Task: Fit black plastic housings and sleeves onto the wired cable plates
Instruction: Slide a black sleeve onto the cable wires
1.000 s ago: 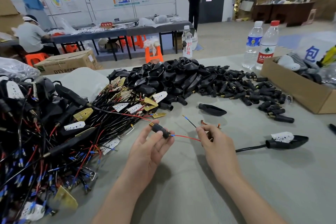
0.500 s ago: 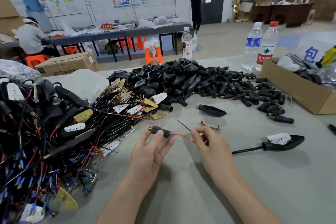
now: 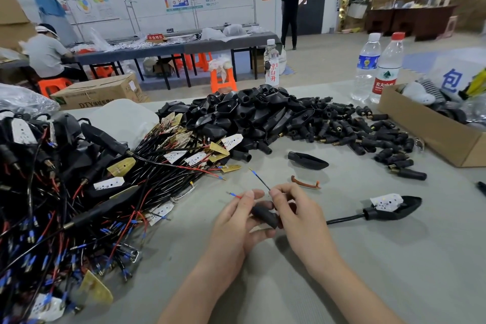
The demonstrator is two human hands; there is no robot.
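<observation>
Grey table (image 3: 394,258). Left: tangle of wired plates (image 3: 79,192), cut off by the frame edge, too dense to count. Centre: heap of black housings (image 3: 249,116), with loose sleeves (image 3: 368,137) beside it, uncounted. Cardboard box (image 3: 431,134) at right, partly out of frame. Three bottles (image 3: 386,71). One empty housing (image 3: 307,160) lies apart. One fitted housing (image 3: 394,206) lies near the right hand (image 3: 299,213). Left hand (image 3: 236,223) curls round one sleeve (image 3: 264,214), half hidden by fingers, above mid-table. Right hand pinches the black wire (image 3: 259,179). Red wire (image 3: 234,194) pokes out past the left thumb.
</observation>
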